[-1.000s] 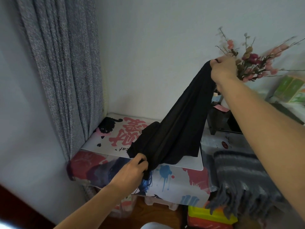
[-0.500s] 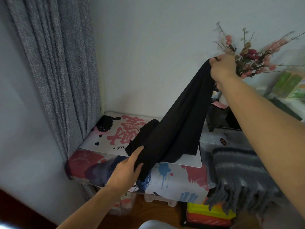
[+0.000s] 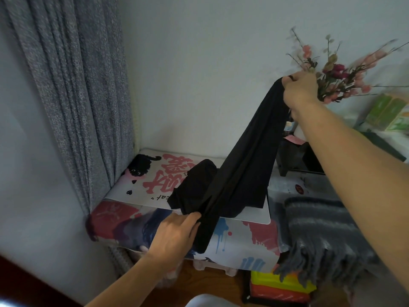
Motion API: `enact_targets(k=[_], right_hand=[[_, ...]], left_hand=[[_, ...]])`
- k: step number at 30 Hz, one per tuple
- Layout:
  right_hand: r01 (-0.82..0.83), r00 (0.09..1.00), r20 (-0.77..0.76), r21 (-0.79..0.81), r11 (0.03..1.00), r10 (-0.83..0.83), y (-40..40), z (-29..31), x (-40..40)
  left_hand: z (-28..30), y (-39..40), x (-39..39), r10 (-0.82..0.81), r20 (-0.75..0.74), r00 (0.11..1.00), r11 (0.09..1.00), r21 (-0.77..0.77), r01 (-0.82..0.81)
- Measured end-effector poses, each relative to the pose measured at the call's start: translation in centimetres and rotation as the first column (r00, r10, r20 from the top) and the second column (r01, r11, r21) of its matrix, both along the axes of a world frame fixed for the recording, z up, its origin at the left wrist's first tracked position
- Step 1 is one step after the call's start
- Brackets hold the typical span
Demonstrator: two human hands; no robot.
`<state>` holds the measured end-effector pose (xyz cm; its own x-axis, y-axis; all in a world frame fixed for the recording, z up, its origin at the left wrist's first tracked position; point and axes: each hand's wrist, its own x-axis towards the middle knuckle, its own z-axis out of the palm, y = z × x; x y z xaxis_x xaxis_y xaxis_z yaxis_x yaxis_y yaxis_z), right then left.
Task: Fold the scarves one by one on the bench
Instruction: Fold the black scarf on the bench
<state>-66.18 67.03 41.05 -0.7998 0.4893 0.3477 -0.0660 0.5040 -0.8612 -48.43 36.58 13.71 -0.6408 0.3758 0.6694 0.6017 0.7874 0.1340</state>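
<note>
Black scarf (image 3: 239, 178) stretched above tabletop (image 3: 243, 238): right hand (image 3: 301, 89) gripping top end, left hand (image 3: 174, 233) seemingly pinching lower folds.

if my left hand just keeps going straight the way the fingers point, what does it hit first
The left hand points up and right with its fingertips already at the black scarf near the front edge of the bench. So it would probably push into that scarf's stretched band first, though depth is unclear.

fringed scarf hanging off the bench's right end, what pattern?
Grey knitted fringed scarf: dark and light grey stripes with a dark grey fringe. Head view, the only one.
</note>
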Motion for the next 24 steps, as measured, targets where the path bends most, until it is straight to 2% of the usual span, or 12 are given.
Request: enact_targets(k=[2, 6, 11, 14, 17, 20, 22, 24], right_hand=[[0.002, 1.000, -0.003, -0.001, 1.000, -0.002, 0.0, -0.2, 0.0], [-0.009, 1.000, -0.004, -0.011, 1.000, 0.009, 0.0, -0.3, 0.3], [-0.010, 1.000, 0.000, -0.011, 1.000, 0.010, -0.1, -0.2, 0.6], [-0.020, 1.000, -0.008, -0.014, 1.000, 0.020, -0.3, 0.0, 0.8], [-0.045, 0.999, -0.026, -0.026, 0.999, 0.044, -0.6, 0.4, 0.8], [-0.096, 0.995, -0.026, -0.022, 0.995, 0.096, -1.7, 0.6, 0.9], [-0.128, 0.991, -0.026, 0.005, 0.992, 0.128, -2.4, 0.7, 1.0], [-0.141, 0.990, -0.030, 0.023, 0.990, 0.141, -2.6, 0.6, 1.1]], left_hand=[[-0.3, 0.1, 0.0, -0.030, 0.011, 0.999, 0.999, 0.036, 0.030], [-0.5, 0.4, 0.5, -0.123, 0.023, 0.992, 0.992, -0.025, 0.124], [-0.7, 0.6, 0.6, -0.302, 0.012, 0.953, 0.912, -0.285, 0.293], [-0.7, 1.1, 0.6, -0.322, 0.094, 0.942, 0.893, -0.301, 0.335], [-0.1, 3.0, 1.3, -0.340, 0.247, 0.907, 0.876, -0.268, 0.401], [0.8, 7.2, 1.7, -0.368, 0.462, 0.807, 0.849, -0.186, 0.494], [1.2, 9.6, 1.6, -0.340, 0.673, 0.657, 0.841, -0.095, 0.533], [0.8, 10.5, 1.0, -0.281, 0.782, 0.556, 0.862, -0.048, 0.504]])
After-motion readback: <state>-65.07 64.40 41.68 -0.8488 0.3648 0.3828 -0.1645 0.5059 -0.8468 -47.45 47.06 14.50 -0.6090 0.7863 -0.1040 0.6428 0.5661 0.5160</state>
